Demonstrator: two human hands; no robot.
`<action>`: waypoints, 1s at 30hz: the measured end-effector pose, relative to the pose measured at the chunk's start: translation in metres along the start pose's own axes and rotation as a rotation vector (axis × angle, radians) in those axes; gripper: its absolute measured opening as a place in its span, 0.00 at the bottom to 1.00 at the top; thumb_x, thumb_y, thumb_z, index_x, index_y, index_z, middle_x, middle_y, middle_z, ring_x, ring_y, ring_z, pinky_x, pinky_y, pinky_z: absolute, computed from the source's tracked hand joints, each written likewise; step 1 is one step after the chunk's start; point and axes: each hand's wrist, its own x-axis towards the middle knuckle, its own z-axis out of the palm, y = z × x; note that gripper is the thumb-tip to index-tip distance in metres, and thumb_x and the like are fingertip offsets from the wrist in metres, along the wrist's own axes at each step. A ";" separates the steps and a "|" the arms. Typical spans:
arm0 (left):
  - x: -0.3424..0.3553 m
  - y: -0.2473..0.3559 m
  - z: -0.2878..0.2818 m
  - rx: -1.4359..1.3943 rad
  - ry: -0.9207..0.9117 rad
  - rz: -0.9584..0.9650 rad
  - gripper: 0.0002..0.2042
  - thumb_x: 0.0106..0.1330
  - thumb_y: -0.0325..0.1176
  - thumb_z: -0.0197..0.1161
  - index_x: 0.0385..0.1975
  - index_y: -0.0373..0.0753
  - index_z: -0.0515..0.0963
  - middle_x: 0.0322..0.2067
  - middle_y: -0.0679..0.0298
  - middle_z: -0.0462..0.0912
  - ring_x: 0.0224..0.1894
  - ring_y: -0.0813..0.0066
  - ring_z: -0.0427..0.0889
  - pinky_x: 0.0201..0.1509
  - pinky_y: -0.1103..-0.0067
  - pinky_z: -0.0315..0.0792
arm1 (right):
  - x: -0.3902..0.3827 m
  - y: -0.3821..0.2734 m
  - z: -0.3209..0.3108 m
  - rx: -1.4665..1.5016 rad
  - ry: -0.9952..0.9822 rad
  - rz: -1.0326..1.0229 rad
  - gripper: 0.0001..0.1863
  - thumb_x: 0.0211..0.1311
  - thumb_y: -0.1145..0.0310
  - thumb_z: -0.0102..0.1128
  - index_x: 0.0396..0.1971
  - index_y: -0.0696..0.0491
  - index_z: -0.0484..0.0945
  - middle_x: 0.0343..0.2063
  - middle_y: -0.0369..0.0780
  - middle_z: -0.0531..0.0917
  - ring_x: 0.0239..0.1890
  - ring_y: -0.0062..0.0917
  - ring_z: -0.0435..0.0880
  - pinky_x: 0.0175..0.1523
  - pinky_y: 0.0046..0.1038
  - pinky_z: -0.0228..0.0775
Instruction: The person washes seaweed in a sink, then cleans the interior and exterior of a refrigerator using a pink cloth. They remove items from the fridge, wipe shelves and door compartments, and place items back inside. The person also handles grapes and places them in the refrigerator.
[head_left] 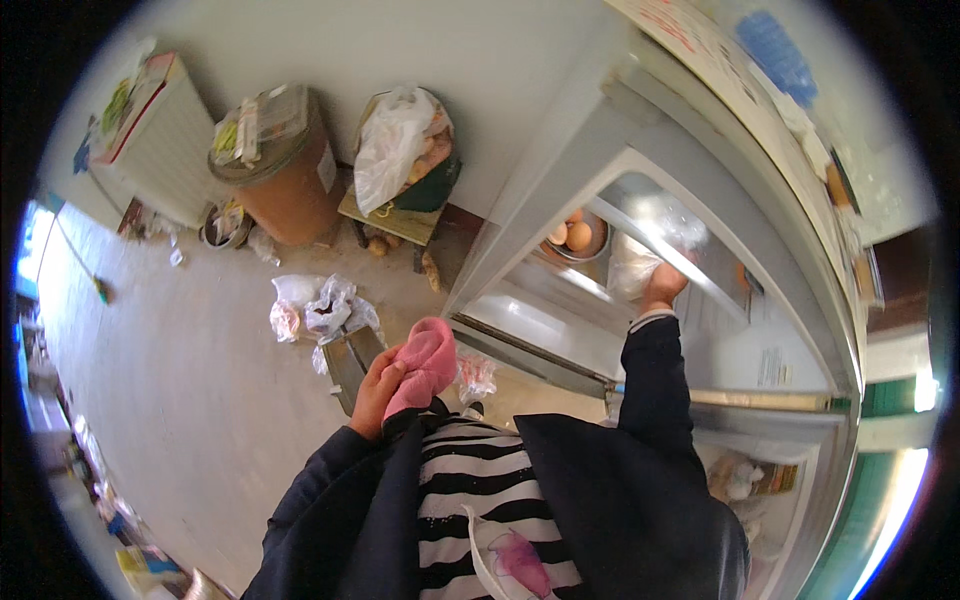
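My left hand (378,390) is closed around a folded pink cloth (430,358), held in front of my body outside the fridge. My right hand (664,287) reaches into the open refrigerator (735,350). Its fingers press on a clear plastic bag (630,268) with whitish contents, behind the pale shelf edge; the fingertips are partly hidden. To the left of that bag, a metal bowl (574,256) holds brown eggs (578,237).
Plastic bags (325,305) lie on a low stool at my left. Against the wall stand a brown lidded bin (285,195), a white box (165,140) and a green container with a white bag (395,150) on a small wooden stool (400,222). Below right is another fridge compartment (775,530).
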 end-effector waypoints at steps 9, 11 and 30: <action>-0.010 0.011 0.042 0.334 -0.084 0.138 0.21 0.71 0.37 0.56 0.61 0.35 0.68 0.54 0.59 0.75 0.55 0.74 0.73 0.60 0.78 0.68 | 0.056 0.031 0.047 -0.798 -0.133 0.061 0.21 0.68 0.57 0.49 0.46 0.59 0.79 0.45 0.52 0.82 0.46 0.45 0.81 0.51 0.38 0.72; 0.006 0.005 0.045 0.469 -0.172 0.242 0.22 0.70 0.39 0.58 0.60 0.34 0.69 0.53 0.59 0.76 0.55 0.74 0.72 0.61 0.77 0.66 | 0.050 0.013 0.051 -0.975 -0.198 0.093 0.21 0.66 0.57 0.51 0.46 0.59 0.79 0.45 0.53 0.82 0.47 0.46 0.80 0.53 0.39 0.71; 0.033 0.009 0.063 0.289 -0.562 0.087 0.20 0.74 0.41 0.52 0.60 0.38 0.68 0.51 0.62 0.76 0.52 0.75 0.74 0.58 0.78 0.69 | 0.048 -0.439 -0.169 -0.768 0.130 -0.703 0.20 0.59 0.64 0.63 0.51 0.54 0.76 0.48 0.47 0.81 0.53 0.42 0.78 0.57 0.38 0.69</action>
